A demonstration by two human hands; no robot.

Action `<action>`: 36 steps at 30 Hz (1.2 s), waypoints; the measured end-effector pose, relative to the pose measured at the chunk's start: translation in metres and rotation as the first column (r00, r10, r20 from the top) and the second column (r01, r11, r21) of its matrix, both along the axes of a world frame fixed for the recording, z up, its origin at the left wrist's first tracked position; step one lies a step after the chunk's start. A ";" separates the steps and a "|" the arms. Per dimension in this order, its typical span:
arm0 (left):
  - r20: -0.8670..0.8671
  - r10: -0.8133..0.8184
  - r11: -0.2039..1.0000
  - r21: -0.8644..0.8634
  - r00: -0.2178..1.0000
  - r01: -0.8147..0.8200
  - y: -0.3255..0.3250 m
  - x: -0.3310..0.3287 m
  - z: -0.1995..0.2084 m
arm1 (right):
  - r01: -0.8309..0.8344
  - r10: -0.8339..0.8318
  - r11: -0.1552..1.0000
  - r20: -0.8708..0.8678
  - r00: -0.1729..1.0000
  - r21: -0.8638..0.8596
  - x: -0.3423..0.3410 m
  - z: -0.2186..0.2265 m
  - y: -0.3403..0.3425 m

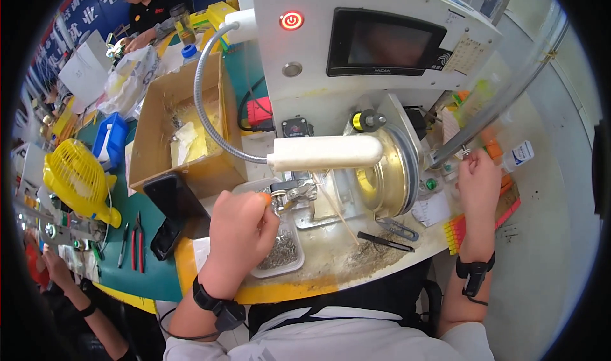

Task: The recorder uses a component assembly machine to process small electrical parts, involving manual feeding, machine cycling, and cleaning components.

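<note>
My left hand is closed in a fist beside a metal clamp fixture with a spring. A bit of orange shows at its fingertips; what the fingers hold is hidden. Below the fixture, a clear plastic tub contains many small metal pieces. To the right, my right hand is closed, its fingertips at a small metallic piece too small to name. Between my hands is a white machine with a brass-coloured wheel and a white rounded lamp arm.
A cardboard box, phone, red-handled pliers and yellow fan stand or lie left. Black tweezers and a grey cutter lie in front of the wheel. A slanting clear tube rises right. Other people sit nearby.
</note>
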State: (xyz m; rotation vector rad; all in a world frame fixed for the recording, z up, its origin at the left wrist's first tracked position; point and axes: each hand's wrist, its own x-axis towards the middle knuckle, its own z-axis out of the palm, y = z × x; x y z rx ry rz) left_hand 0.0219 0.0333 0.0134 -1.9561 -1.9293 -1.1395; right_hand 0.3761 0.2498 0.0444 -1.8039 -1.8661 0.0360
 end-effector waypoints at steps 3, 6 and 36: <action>0.015 -0.004 1.000 0.009 1.000 0.003 0.000 -0.001 0.000 | -0.008 0.008 1.000 -0.021 1.000 0.017 -0.001 -0.001 -0.002; -0.004 -0.011 1.000 0.010 1.000 0.011 -0.001 -0.003 0.001 | -0.013 0.018 0.999 -0.092 0.996 0.049 0.001 -0.009 -0.001; -0.169 -0.043 0.997 -0.068 0.985 0.032 0.027 0.022 -0.007 | -0.754 -0.005 0.639 -0.979 -0.203 0.153 -0.194 -0.035 -0.142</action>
